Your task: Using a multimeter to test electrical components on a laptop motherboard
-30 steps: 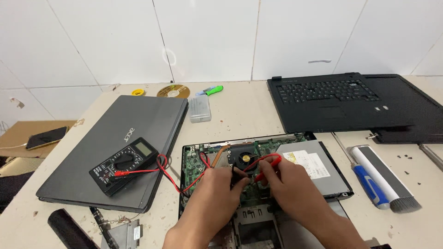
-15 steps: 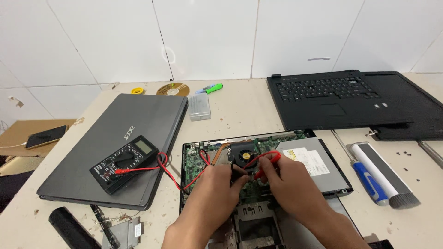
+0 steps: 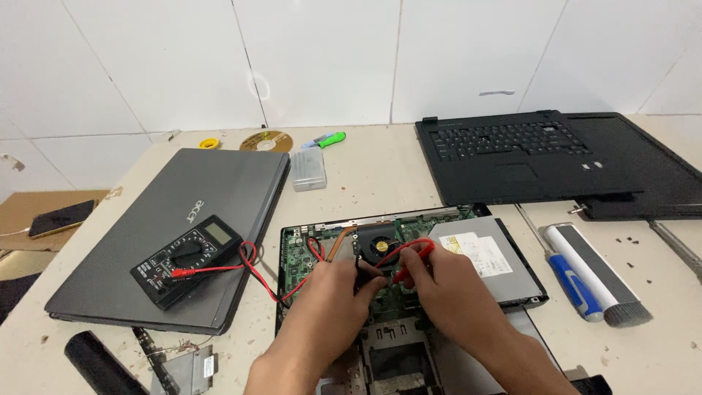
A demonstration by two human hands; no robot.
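Both my hands are down on the opened laptop's green circuit board (image 3: 307, 256), which lies on the surface (image 3: 365, 168) right in front of me. My right hand (image 3: 446, 281) pinches the red probe (image 3: 409, 262) between its fingertips, tip pressed to the board just beside the round fan (image 3: 378, 245). My left hand (image 3: 333, 289) is curled around the black probe (image 3: 360, 272), most of it hidden under my fingers. Red leads run left from the board to the black multimeter (image 3: 186, 260), which rests on the lid of a closed grey laptop (image 3: 175, 219). To my right lie a blue-handled screwdriver (image 3: 574, 281) and, beyond it, a black keyboard panel (image 3: 512, 153).
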